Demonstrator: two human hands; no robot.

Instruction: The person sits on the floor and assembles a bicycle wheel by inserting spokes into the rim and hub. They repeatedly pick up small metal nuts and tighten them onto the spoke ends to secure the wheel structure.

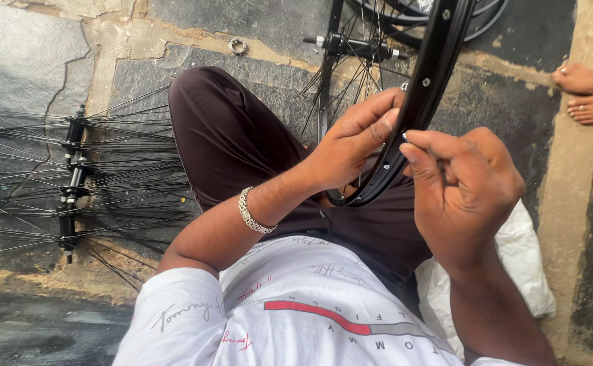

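Observation:
A black bicycle rim (426,88) with thin spokes runs from my lap up to the top of the head view. My left hand (354,146) grips its left edge, thumb and fingers wrapped on the metal. My right hand (462,186) is at the rim's right edge, fingertips pinched together on something small against the rim; what it is stays hidden. The wheel's hub and axle (354,46) sit above my hands. I sit cross-legged in dark trousers (235,142), with a metal bracelet (252,213) on my left wrist.
Several hubs with loose spokes (73,176) lie fanned out on the stone floor at left. A small metal ring (237,46) lies on the floor above my knee. Another person's bare feet (588,95) rest at the right edge. A white bag (523,271) lies by my right side.

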